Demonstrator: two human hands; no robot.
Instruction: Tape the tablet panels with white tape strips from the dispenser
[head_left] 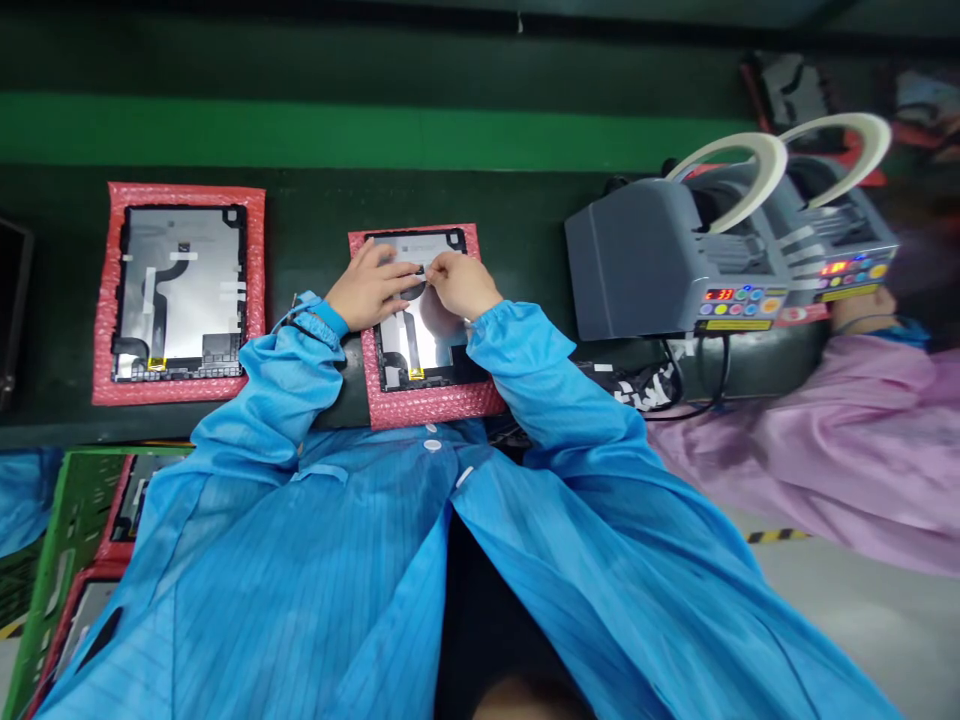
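Note:
In front of me a tablet screen assembly (pixel 439 340) lies with its silvery back up on a pink bubble-wrap sheet (pixel 435 408). My left hand (pixel 371 287) rests over its upper left part, fingers stretched and spread. Beside the fingertips is a small black connector end (pixel 419 270) of the flex cable (pixel 412 340). My right hand (pixel 459 284) is closed in a pinch at that connector; whatever its fingertips hold is too small and covered to make out. The two hands partly hide the assembly's upper half.
At left another screen assembly (pixel 184 290) lies on pink bubble wrap (pixel 180 393). Grey tape dispensers (pixel 637 260) with white tape rolls stand at right, cables below. A co-worker's pink sleeve (pixel 832 440) reaches in there. Below left, a green crate (pixel 49 580) holds wrapped screens.

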